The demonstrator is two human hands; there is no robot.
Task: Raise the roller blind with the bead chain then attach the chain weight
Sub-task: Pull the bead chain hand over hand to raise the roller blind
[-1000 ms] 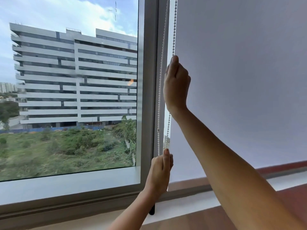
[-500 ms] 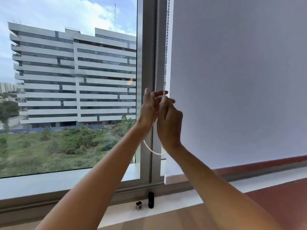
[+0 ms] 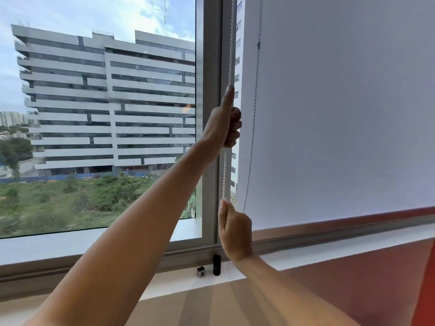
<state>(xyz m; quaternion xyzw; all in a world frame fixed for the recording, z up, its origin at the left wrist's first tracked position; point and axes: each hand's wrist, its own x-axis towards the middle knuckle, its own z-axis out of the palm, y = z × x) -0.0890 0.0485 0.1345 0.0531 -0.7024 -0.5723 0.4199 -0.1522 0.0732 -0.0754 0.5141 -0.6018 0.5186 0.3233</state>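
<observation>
A white roller blind (image 3: 341,114) covers the right window pane, its bottom edge a little above the sill. A white bead chain (image 3: 231,43) hangs along the grey window frame. My left hand (image 3: 224,124) is raised and closed around one strand of the chain, thumb pointing up. Lower down, my right hand (image 3: 235,229) is closed on the same strand just above the sill. The second strand (image 3: 253,137) hangs in front of the blind's left edge. A black cylindrical chain weight (image 3: 216,265) stands on the sill below my right hand.
A small black-and-silver clip piece (image 3: 200,271) sits on the white sill (image 3: 329,252) left of the weight. The grey window frame (image 3: 210,67) divides the uncovered left pane from the blind. A wooden floor strip lies below the sill.
Half a second ago both hands met at mid height on the chain. Now my left hand has gone up the strand and my right hand has pulled down to near the sill.
</observation>
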